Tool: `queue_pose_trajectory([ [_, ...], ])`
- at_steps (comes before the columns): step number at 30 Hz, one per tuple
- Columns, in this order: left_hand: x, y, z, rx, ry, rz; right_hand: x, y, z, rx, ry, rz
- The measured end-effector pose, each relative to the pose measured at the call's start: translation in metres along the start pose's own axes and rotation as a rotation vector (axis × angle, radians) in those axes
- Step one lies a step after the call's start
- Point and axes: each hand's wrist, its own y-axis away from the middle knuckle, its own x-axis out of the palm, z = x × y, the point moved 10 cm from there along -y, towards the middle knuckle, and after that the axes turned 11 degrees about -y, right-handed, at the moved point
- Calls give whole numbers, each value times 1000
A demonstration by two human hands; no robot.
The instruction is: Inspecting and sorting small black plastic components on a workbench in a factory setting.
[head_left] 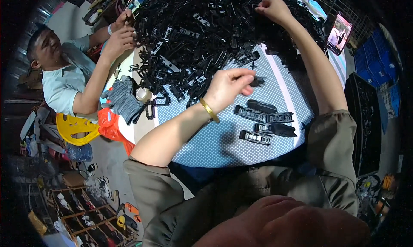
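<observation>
My left hand (226,90), a gold bangle at its wrist, is closed above the middle of the table. A small black plastic part (258,80), blurred, shows at its fingertips. My right hand (273,10) reaches to the far right of a large heap of black plastic parts (193,36). Its fingers are curled together, and whatever they pinch is lost against the dark heap. Nearer to me, several loose black parts (263,114) lie in a small group on the dotted blue-white cloth (202,146).
Across the left side a co-worker (64,83) handles parts at the heap's edge. Near them lie a tape roll (143,94), a grey knitted glove (122,100) and a red plastic bag (111,124). A lit phone (339,34) stands at the right edge. A yellow stool (77,135) is lower left.
</observation>
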Motion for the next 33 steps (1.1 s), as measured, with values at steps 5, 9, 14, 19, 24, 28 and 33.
queue_pose_trajectory([
  [5,-12,2,1,-71,239,-63,-10,71,51,112,-1031,224],
  [9,-16,0,-1,-47,325,-113,1,120,72,198,-1275,470],
  [14,-24,0,-1,-40,334,-179,2,140,87,74,-1070,421],
  [19,-23,-1,2,-28,352,-174,26,156,93,136,-1230,634],
  [24,-19,1,2,-40,316,-179,20,156,94,-18,-1037,492],
  [28,-19,2,-3,-39,259,-187,-15,157,115,-425,-425,187],
  [33,-20,0,0,-29,342,-163,-28,159,118,-503,-239,101],
])
